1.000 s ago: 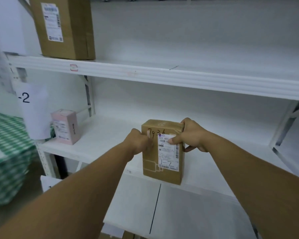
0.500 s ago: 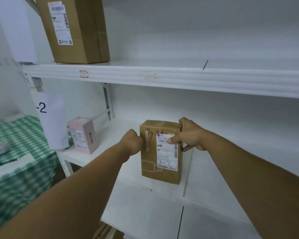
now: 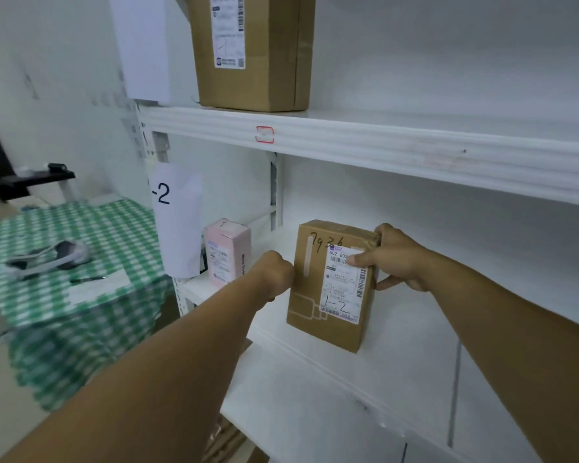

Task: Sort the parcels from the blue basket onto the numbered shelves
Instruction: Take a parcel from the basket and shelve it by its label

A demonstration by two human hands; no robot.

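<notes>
At the far left stands a bench (image 3: pixel 91 315) under a green-and-white checked cloth, with a blurred grey object (image 3: pixel 52 259) and a white sheet of paper (image 3: pixel 97 289) lying on it. To its right, a paper sign (image 3: pixel 178 222) marked "-2" hangs on the shelving post. Above it, on the upper shelf (image 3: pixel 381 152), sits a large cardboard box (image 3: pixel 251 51). Just past the sign, a small pink box (image 3: pixel 228 255) stands on the middle shelf (image 3: pixel 415 332).

The left hand (image 3: pixel 274 275) is curled, its knuckles against the left side of the brown parcel (image 3: pixel 315 295). I cannot tell whether its fingers hook round the parcel. The parcel stands upright near the front edge of the middle shelf, apart from the pink box. It has "7936" handwritten near its top and "1-2" written on its white label (image 3: pixel 343 292). The right hand (image 3: pixel 395 259) pinches the parcel's upper right corner: the thumb presses the front of the label and the fingers curl round the right edge.
</notes>
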